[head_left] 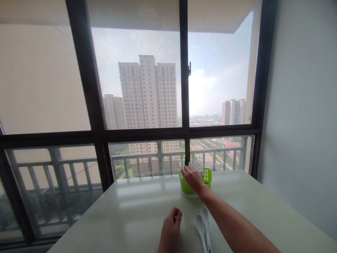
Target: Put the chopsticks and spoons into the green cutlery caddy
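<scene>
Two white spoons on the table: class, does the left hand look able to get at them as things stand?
Probably yes. The spoons lie just beside the left hand on the table, with nothing between. The right hand is at the green basket.

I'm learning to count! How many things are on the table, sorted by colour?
Green: 1, the basket under the right hand
White: 2, the spoons beside the left hand
Grey-white: 1, the slatted piece on top of the basket
Total: 4
</scene>
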`<state>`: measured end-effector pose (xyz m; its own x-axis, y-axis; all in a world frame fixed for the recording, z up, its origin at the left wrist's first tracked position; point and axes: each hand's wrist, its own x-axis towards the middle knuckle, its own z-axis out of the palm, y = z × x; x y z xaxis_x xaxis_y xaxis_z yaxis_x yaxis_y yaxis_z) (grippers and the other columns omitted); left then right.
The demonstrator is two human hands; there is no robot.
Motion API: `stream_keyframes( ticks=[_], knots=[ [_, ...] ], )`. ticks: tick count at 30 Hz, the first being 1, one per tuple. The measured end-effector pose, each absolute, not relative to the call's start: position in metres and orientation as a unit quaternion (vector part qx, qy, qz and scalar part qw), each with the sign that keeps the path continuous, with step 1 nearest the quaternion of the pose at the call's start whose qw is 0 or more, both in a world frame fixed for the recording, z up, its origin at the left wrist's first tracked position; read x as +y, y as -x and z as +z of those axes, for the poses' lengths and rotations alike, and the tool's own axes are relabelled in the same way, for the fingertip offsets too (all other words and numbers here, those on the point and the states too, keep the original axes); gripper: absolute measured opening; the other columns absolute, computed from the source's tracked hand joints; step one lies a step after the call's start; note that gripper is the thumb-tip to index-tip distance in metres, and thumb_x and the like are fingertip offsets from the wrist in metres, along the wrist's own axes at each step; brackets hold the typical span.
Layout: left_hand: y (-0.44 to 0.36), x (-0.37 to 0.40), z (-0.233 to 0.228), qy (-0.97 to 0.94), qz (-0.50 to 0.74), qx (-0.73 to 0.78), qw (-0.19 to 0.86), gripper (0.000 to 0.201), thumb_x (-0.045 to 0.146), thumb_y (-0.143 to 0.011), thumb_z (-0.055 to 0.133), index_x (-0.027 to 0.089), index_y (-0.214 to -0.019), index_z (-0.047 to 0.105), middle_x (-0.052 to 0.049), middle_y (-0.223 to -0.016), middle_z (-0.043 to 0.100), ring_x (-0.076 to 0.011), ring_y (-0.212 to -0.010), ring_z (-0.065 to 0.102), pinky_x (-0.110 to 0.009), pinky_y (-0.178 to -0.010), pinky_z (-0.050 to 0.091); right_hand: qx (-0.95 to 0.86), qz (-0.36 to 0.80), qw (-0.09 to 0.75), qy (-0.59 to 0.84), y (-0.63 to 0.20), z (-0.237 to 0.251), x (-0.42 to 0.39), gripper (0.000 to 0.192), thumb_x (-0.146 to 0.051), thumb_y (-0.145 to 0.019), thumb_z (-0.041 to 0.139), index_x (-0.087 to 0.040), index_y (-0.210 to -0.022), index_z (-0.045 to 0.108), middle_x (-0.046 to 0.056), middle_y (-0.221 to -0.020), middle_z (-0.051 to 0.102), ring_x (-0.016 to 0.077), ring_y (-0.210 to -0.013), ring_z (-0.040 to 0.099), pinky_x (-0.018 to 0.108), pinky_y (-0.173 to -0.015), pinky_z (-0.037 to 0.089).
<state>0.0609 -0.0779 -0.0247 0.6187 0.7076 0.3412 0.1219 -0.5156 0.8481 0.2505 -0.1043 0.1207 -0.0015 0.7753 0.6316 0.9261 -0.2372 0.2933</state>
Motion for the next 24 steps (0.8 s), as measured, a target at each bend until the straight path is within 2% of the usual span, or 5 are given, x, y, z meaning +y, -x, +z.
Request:
stream_keyframes(
  ticks=[5, 11, 18, 21, 24],
  knots=[
    [-0.061, -0.08, -0.021, -0.801, 0.342, 0.261, 0.415, 0.038, 0.054, -0.095, 0.043, 0.022, -0.076, 0.05, 0.003, -0.068, 0.049, -0.0153, -0.066, 0.045, -0.025, -0.065, 0.032, -0.621, -0.381, 0.073, 0.681, -0.249, 0.117, -0.121, 0.015, -0.011, -0.096, 0.052, -0.017, -0.097, 0.066, 0.01, -0.095, 0.066, 0.0288, -0.107, 0.056, 0.049, -0.111, 0.038],
    [-0.06, -0.082, -0.019, -0.802, 0.348, 0.257, 0.412, 0.037, 0.052, -0.095, 0.043, 0.022, -0.075, 0.052, 0.002, -0.07, 0.053, -0.0165, -0.069, 0.049, -0.025, -0.067, 0.035, -0.639, -0.345, 0.09, 0.682, -0.251, 0.112, -0.139, 0.032, -0.004, -0.092, 0.05, -0.02, -0.114, 0.066, 0.012, -0.111, 0.067, 0.0296, -0.124, 0.052, 0.054, -0.118, 0.028],
    [-0.061, -0.079, -0.024, -0.802, 0.354, 0.25, 0.41, 0.039, 0.054, -0.096, 0.043, 0.021, -0.076, 0.053, 0.002, -0.07, 0.054, -0.0165, -0.069, 0.05, -0.026, -0.067, 0.035, -0.56, -0.307, 0.246, 0.729, -0.257, 0.116, -0.177, 0.016, -0.018, -0.098, 0.05, -0.019, -0.102, 0.065, 0.01, -0.105, 0.067, 0.0251, -0.105, 0.06, 0.041, -0.098, 0.044],
    [-0.062, -0.079, -0.024, -0.801, 0.354, 0.249, 0.413, 0.04, 0.054, -0.096, 0.043, 0.021, -0.076, 0.053, 0.003, -0.07, 0.053, -0.0162, -0.069, 0.05, -0.026, -0.066, 0.035, -0.497, -0.172, 0.288, 0.8, -0.268, 0.094, -0.197, 0.017, -0.022, -0.097, 0.05, -0.018, -0.091, 0.065, 0.005, -0.086, 0.066, 0.0174, -0.081, 0.06, 0.028, -0.077, 0.044],
    [-0.062, -0.079, -0.022, -0.798, 0.355, 0.253, 0.417, 0.039, 0.055, -0.094, 0.045, 0.021, -0.077, 0.054, 0.004, -0.068, 0.051, -0.016, -0.068, 0.049, -0.025, -0.065, 0.034, -0.524, 0.002, 0.254, 0.813, -0.279, 0.062, -0.212, 0.006, -0.022, -0.082, 0.068, -0.017, -0.085, 0.069, 0.002, -0.083, 0.067, 0.0164, -0.08, 0.06, 0.024, -0.071, 0.043]
  ],
)
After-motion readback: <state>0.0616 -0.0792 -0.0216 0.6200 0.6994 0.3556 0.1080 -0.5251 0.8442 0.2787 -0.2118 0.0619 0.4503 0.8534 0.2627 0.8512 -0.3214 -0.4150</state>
